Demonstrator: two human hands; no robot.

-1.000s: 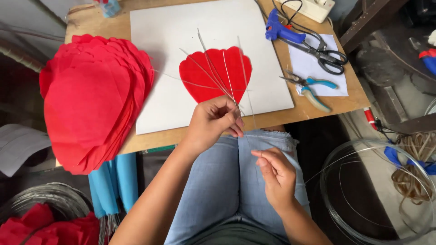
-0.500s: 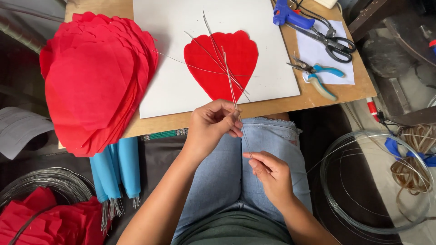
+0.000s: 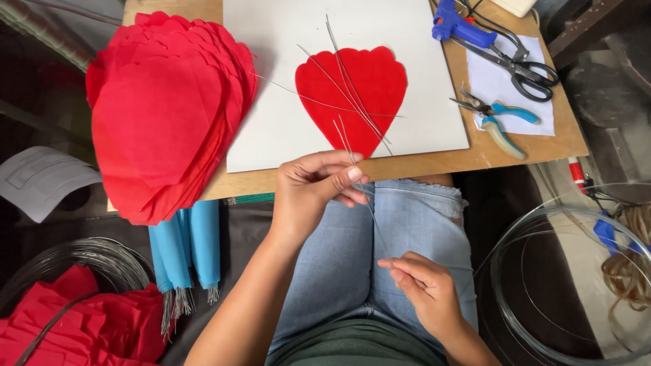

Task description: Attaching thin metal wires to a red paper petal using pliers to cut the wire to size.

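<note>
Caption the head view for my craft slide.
Both hands pinch thin wires before a red petal.

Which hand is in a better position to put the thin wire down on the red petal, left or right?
Probably the left hand. It pinches the thin wire near its upper end, at the board's edge, close to the red petal. The right hand holds the lower end over the lap, farther away.
</note>
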